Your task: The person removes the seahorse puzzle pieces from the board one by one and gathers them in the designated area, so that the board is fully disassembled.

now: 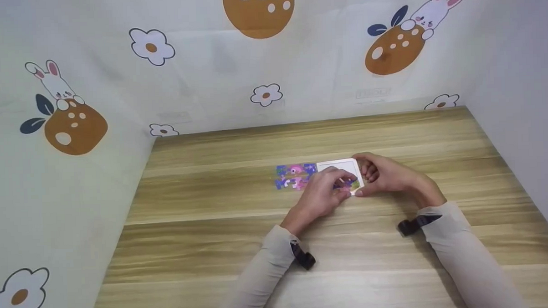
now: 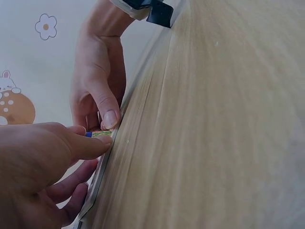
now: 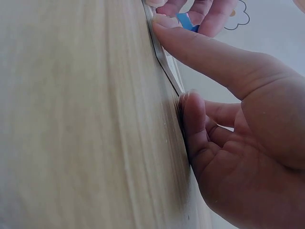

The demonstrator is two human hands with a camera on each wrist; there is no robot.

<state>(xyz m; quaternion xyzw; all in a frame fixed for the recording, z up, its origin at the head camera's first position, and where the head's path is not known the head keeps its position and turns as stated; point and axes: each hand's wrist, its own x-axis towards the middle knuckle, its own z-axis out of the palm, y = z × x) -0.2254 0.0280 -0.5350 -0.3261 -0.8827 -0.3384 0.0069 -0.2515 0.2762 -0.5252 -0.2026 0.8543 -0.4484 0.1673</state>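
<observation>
1. As we look down past both wrists, we see the left hand with its thumb and fingers curled nearly together, pinching a blue jigsaw piece.
2. We find the white puzzle tray between the two hands, partly hidden by the left one, with colourful fitted pieces near the right thumb.
3. We see the right hand half open, gripping the tray's side, its thumb at the near corner and its index finger at the far one.
4. Just left of the left hand, we see more jigsaw pieces, blue and pink, in two rows.
5. Beneath both hands we see a wood-grain table; beyond them, a rabbit-and-flower patterned backdrop.
</observation>
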